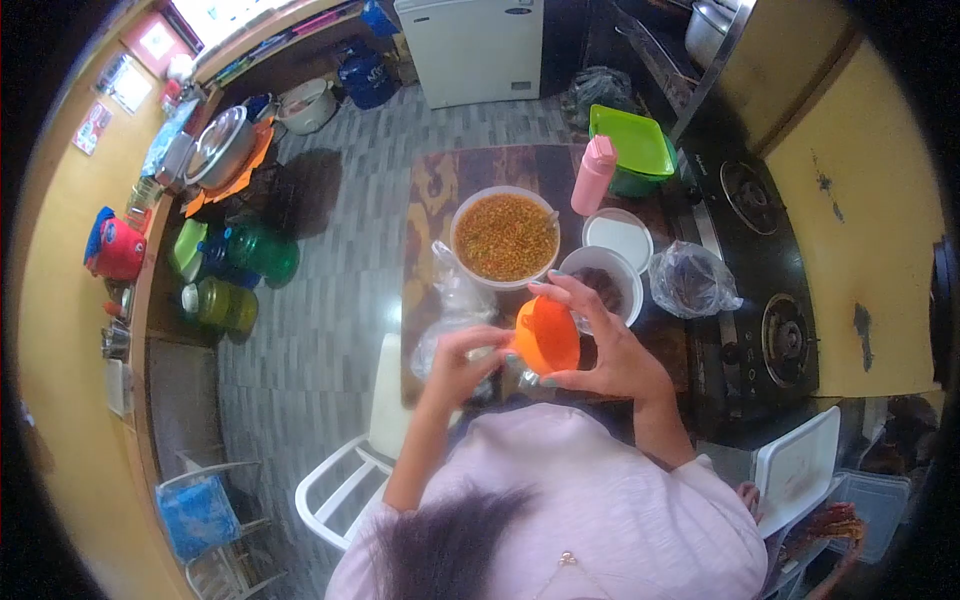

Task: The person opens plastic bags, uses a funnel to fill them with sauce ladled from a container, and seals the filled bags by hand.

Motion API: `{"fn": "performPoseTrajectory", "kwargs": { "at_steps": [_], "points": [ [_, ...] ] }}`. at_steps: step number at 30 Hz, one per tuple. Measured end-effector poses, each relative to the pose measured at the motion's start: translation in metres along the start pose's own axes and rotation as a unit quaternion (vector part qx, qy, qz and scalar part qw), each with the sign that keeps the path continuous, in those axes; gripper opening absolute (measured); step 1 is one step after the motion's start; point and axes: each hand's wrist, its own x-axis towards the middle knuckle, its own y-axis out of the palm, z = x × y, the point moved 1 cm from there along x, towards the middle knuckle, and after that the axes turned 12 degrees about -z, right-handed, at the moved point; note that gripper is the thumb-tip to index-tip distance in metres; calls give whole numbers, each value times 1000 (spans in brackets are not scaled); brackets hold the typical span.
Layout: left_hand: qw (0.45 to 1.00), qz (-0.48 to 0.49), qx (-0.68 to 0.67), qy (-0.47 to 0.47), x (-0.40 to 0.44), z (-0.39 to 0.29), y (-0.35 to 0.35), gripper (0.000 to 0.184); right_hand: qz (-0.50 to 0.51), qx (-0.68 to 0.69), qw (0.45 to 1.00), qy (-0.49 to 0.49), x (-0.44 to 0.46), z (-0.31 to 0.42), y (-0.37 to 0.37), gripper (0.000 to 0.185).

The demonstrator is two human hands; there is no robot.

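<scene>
Both hands hold an orange plastic cup (pixel 545 338) tilted in front of my chest. My left hand (pixel 466 362) pinches its left side. My right hand (pixel 612 350) grips the rim, thumb below and fingers above. Whether the cup has a handle or spout under the left fingers, I cannot tell. Just beyond it stands a white tub of chopped orange-brown food (pixel 506 237) with a utensil at its edge. Partly behind my right hand is a white container (pixel 628 290) with dark contents. A round white lid (pixel 617 240) lies beside it.
On the patterned table (pixel 440 190) are clear plastic bags (pixel 460 295), a pink bottle (pixel 594 178) and a green lidded container (pixel 636 145). A wrapped bundle (pixel 692 280) sits near the black gas stove (pixel 765 260) at right. A white chair (pixel 385 410) stands at left.
</scene>
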Motion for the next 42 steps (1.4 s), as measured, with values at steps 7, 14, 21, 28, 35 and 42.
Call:
{"fn": "performPoseTrajectory", "kwargs": {
  "at_steps": [7,14,21,28,35,42],
  "points": [
    [989,21,-97,-112,-1,-5,-7,27,-47,58,996,42,-2,0,-16,91],
    [996,33,-38,-70,4,2,-10,26,-23,72,996,54,-1,-3,-11,90],
    [995,44,-66,-56,4,-5,-2,27,-22,52,997,53,-4,-14,-6,89],
    [989,44,-89,-113,5,11,-10,23,-36,72,995,65,-3,-13,-11,90],
    [989,54,-94,-101,8,8,4,24,-21,68,996,63,-3,-16,-7,90],
    [978,52,-130,-155,10,19,-6,22,-46,75,994,64,-4,-17,-18,90]
  ]
}}
